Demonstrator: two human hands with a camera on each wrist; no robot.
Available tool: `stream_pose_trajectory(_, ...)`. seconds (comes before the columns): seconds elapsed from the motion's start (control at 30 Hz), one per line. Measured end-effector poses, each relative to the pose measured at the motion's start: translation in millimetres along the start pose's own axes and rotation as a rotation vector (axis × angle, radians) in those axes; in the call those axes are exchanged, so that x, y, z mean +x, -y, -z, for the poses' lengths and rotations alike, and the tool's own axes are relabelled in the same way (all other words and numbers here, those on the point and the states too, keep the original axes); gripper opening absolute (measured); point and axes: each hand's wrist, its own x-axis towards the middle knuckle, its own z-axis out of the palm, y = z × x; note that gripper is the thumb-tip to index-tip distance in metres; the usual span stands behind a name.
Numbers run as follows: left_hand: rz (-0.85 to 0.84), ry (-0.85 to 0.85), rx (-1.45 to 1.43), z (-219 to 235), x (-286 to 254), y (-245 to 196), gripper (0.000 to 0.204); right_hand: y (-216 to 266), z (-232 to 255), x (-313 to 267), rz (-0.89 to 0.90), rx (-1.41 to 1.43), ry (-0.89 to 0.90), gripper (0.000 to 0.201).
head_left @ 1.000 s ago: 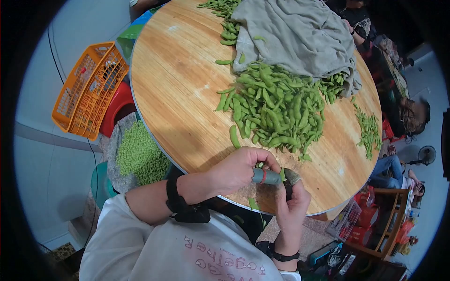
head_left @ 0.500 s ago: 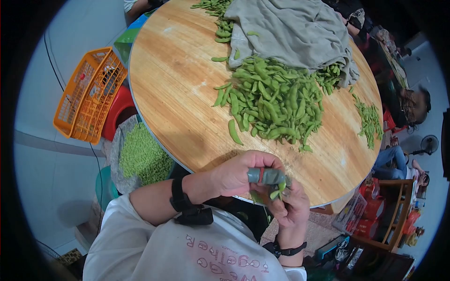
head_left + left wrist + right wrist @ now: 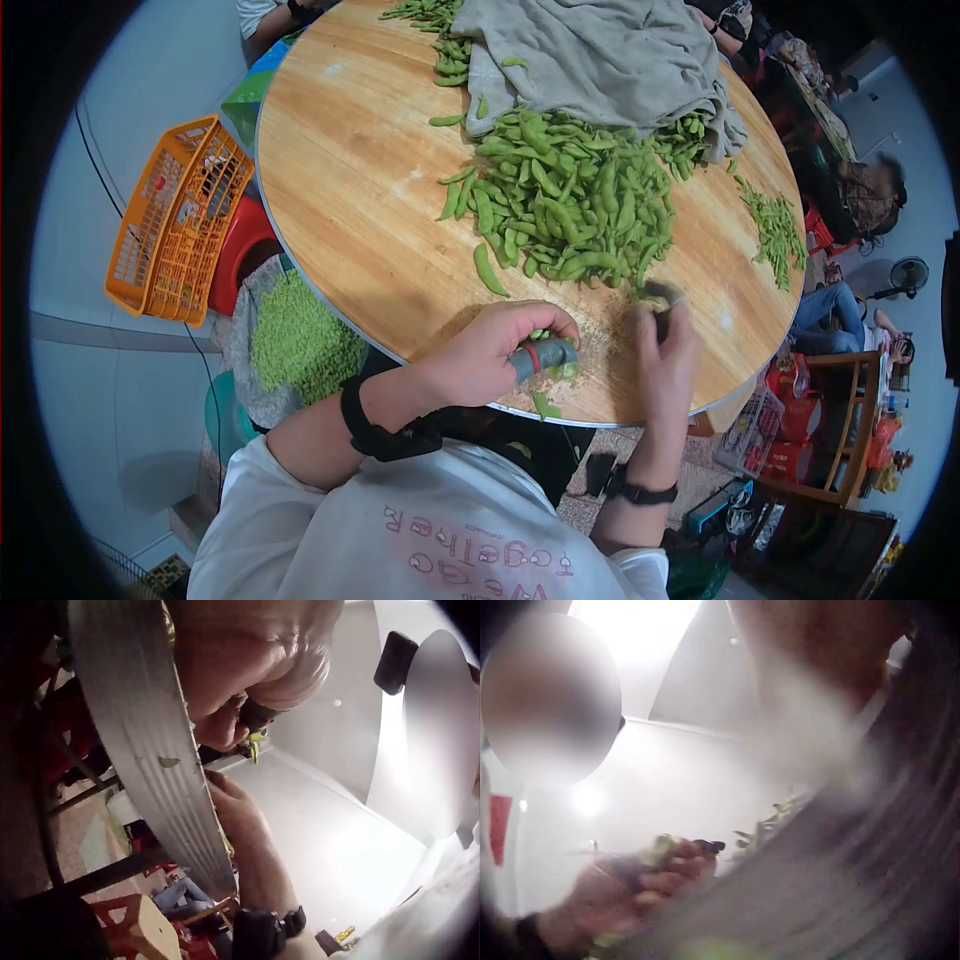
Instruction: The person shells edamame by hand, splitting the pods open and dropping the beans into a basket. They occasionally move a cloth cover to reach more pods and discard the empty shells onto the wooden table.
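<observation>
- Left hand (image 3: 490,348) curled, gripping green pods (image 3: 567,370) over the table (image 3: 340,200), close to its near rim.
- Right hand (image 3: 669,352) beside the pod heap (image 3: 570,210); cannot tell what, if anything, it holds.
- Pods: probably light, pliable, slightly slippery, easily crushed; best pinched near one end.

- White T-shirt (image 3: 330,535), loosely cut, its short sleeves (image 3: 640,572) plain white.
- Pinkish-red lettering (image 3: 450,545) across the front: rounded, outlined characters reading "We Go Together", with smaller print among them.
- Left wristband (image 3: 358,405): broad and black, carrying a boxy black module (image 3: 412,440) on its near side.
- Right wristband (image 3: 645,492): black too, with a dark block (image 3: 600,474) to its left.
- Left hand (image 3: 488,345): a grey-green finger cover (image 3: 558,352), ringed by a narrow red band (image 3: 533,358).
- Right hand (image 3: 670,350): a greyish fingertip cover (image 3: 664,292), its details blurred.
</observation>
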Motion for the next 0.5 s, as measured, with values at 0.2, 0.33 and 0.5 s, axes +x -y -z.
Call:
stream_pose_trajectory(0.2,-0.07,-0.084,0.272,0.1,-4.8,-7.3,0.024,7.6,1.8,-1.5,-0.012,-0.378,0.1,0.016)
stream_pose_trajectory(0.33,0.09,0.038,0.33,-5.6,-10.4,-12.9,0.024,15.6,-7.6,-27.8,-0.095,0.161,0.07,0.014)
stream_pose_trajectory(0.5,0.204,-0.135,-0.488,-19.6,-5.5,1.8,0.02,39.0,-4.5,-46.7,-0.277,0.647,0.224,0.012)
